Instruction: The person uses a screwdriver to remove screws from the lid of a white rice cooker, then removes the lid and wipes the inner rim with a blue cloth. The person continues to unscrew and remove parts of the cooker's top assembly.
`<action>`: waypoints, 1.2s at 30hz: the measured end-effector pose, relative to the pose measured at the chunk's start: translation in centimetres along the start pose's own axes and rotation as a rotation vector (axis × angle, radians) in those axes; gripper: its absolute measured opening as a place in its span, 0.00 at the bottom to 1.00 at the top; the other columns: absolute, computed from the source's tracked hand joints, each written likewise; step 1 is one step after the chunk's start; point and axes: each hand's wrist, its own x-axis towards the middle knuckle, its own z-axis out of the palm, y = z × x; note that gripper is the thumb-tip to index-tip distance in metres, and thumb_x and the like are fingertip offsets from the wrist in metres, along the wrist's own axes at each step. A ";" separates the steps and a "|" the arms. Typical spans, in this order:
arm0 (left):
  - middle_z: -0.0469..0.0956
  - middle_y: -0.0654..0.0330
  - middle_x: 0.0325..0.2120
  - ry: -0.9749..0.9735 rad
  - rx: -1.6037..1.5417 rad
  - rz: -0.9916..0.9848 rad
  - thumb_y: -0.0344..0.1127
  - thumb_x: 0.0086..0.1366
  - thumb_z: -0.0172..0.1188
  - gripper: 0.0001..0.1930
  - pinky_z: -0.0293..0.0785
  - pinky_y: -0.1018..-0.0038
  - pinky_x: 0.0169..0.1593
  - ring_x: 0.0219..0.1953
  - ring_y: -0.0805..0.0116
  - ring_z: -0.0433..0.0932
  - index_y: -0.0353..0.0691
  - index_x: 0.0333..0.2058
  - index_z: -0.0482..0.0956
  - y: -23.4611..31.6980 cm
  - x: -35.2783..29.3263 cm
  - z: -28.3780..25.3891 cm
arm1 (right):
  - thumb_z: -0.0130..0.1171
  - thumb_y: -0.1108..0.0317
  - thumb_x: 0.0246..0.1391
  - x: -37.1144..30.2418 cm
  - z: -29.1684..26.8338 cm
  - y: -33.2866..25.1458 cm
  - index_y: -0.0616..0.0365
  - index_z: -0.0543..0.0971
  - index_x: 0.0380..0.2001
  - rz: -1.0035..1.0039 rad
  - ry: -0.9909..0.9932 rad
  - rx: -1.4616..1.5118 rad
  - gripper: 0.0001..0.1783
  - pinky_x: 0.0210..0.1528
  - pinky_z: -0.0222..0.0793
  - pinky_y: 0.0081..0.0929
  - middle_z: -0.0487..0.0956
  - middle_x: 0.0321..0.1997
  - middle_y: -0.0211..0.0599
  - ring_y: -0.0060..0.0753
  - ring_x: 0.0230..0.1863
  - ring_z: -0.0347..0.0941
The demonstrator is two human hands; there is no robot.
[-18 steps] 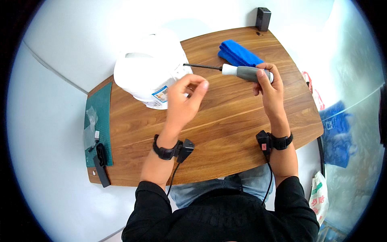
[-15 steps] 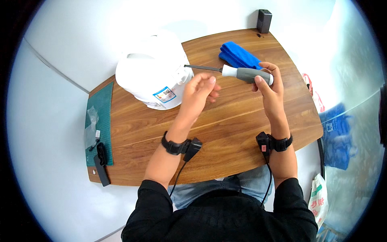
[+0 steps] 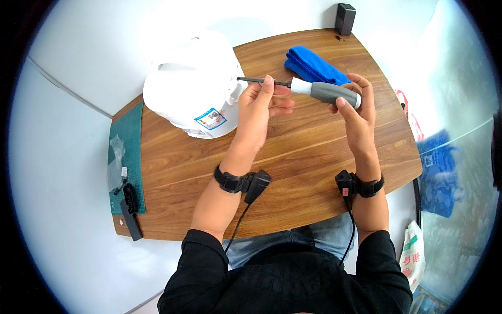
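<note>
My right hand (image 3: 360, 125) grips the grey and white handle of a screwdriver (image 3: 328, 92), fingertips and thumb around its butt end. The dark shaft runs level to the left. Against that shaft my left hand (image 3: 254, 115) is closed in a pinch, thumb on top, with the other fingers loosely curled below. A white rounded appliance (image 3: 183, 94), which looks like a rice cooker, stands upright at the left with a blue-edged label on its side. The screwdriver's tip is at its right side; whether they touch I cannot tell.
A folded blue cloth (image 3: 314, 64) lies behind the screwdriver handle. On the wooden table (image 3: 293, 172), a green cutting mat (image 3: 124, 157) at the left holds a clear plastic bag and black items. A black box (image 3: 345, 19) stands at the far right corner. Cables hang from my wrist straps.
My left hand has moved up and slightly right and now pinches the screwdriver's shaft. The right hand, with the handle, has shifted a little to the right.
</note>
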 end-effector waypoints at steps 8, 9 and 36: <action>0.82 0.58 0.34 0.238 1.102 0.500 0.32 0.57 0.71 0.13 0.75 0.74 0.35 0.35 0.67 0.81 0.38 0.40 0.81 6.7 -4.1 -1.5 | 0.60 0.59 0.63 0.3 -1.3 -1.0 0.57 0.69 0.56 0.296 -0.107 -0.075 0.23 0.29 0.70 0.20 0.76 0.35 0.34 0.20 0.30 0.73; 0.82 0.59 0.34 0.322 1.151 0.633 0.30 0.55 0.72 0.13 0.76 0.71 0.38 0.37 0.64 0.80 0.40 0.39 0.82 7.6 -4.5 -2.0 | 0.61 0.58 0.63 0.4 -1.3 -1.0 0.57 0.69 0.56 0.325 -0.133 -0.114 0.23 0.28 0.70 0.20 0.76 0.34 0.33 0.19 0.29 0.73; 0.76 0.58 0.55 0.490 1.671 0.717 0.39 0.50 0.76 0.28 0.54 0.58 0.64 0.59 0.57 0.69 0.44 0.50 0.77 7.4 -2.9 -5.7 | 0.57 0.59 0.66 0.1 -0.6 0.2 0.57 0.68 0.56 0.192 -0.053 -0.019 0.21 0.31 0.69 0.19 0.73 0.34 0.30 0.19 0.30 0.72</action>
